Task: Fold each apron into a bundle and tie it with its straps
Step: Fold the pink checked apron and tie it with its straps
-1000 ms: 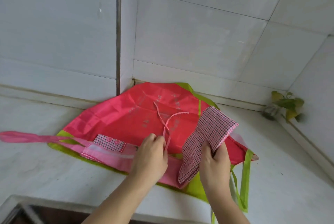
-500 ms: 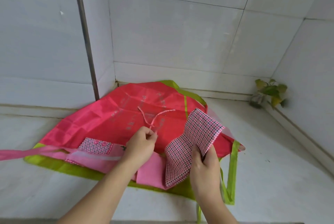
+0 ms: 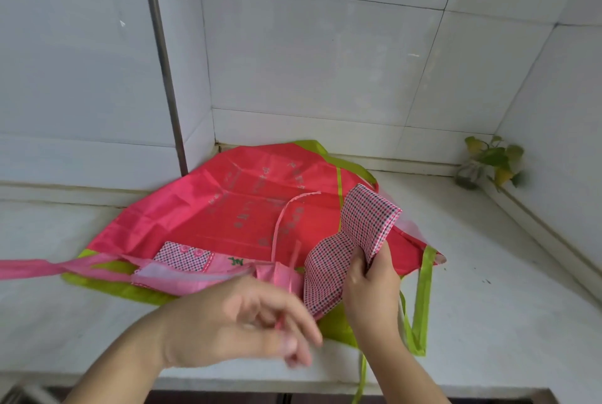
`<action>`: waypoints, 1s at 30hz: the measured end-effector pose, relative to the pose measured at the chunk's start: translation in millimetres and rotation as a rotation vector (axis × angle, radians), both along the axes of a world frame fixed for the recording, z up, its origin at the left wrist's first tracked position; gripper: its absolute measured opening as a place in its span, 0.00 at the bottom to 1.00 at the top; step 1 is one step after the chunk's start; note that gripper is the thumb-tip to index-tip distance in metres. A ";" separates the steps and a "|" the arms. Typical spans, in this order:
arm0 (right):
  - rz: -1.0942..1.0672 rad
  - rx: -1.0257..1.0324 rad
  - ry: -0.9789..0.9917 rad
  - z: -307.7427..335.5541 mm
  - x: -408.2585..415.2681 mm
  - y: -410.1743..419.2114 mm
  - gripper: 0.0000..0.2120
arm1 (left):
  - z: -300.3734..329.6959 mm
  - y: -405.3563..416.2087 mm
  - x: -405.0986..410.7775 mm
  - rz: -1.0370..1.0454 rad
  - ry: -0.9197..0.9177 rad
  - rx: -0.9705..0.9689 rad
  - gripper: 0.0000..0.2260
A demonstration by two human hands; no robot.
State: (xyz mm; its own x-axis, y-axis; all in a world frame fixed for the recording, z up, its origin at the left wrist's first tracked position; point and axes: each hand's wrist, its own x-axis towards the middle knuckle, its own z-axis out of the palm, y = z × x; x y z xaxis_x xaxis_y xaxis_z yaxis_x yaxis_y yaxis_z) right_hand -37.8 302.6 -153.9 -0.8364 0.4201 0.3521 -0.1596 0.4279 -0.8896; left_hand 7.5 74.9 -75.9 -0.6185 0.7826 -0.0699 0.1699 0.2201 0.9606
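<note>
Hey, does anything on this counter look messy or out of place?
Yes: the red apron lies spread out and creased, not bundled, and its green strap trails over the counter edge.

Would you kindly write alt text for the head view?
A right hand grips a folded checked bundle while the blurred left hand pulls its thin pink strap. Beneath, a red apron lies spread on a white counter.

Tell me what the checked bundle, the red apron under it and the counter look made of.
Checked bundle: woven cotton-like cloth, matte, fine gingham print, soft folds. Red apron: thin synthetic, probably nylon or polyester, with slight sheen and sharp crease lines. Counter: pale stone or marble-like slab, smooth and faintly speckled; exact material unclear.
</note>
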 end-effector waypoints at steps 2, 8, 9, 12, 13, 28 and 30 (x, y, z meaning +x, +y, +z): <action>0.001 0.023 -0.018 0.3 -1.5 -0.7 0.07 | 1.4 -8.8 5.7 -0.126 -0.066 -0.127 0.12; -0.026 0.168 0.020 8.9 -4.6 -10.5 0.06 | -18.9 -10.9 -10.5 0.287 -0.028 -0.011 0.07; -0.025 0.211 0.023 10.6 -5.0 -13.5 0.06 | -33.5 -11.0 -18.5 0.455 0.084 -0.099 0.07; -0.041 0.505 0.062 16.2 -6.4 -30.1 0.07 | -77.4 -14.4 -30.4 0.649 0.329 -0.397 0.09; -0.036 0.621 0.098 17.4 -6.6 -38.0 0.07 | -90.0 -15.8 -31.6 0.652 0.340 -0.385 0.10; 0.622 0.949 -0.098 -39.6 9.0 -109.4 0.27 | -94.0 -71.5 -37.4 1.398 -0.018 0.077 0.12; 0.685 0.830 -0.114 -32.7 6.4 -105.4 0.25 | -94.7 -70.2 -35.5 1.402 0.148 -0.145 0.08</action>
State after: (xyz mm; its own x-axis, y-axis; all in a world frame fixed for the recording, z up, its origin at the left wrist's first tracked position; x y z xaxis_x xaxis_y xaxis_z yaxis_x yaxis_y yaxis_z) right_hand -31.3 197.2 -186.6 -0.8486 -0.4828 0.2163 -0.5285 0.7551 -0.3879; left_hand -28.0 4.8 -170.6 -0.8736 -0.4851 0.0376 -0.1728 0.3815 0.9081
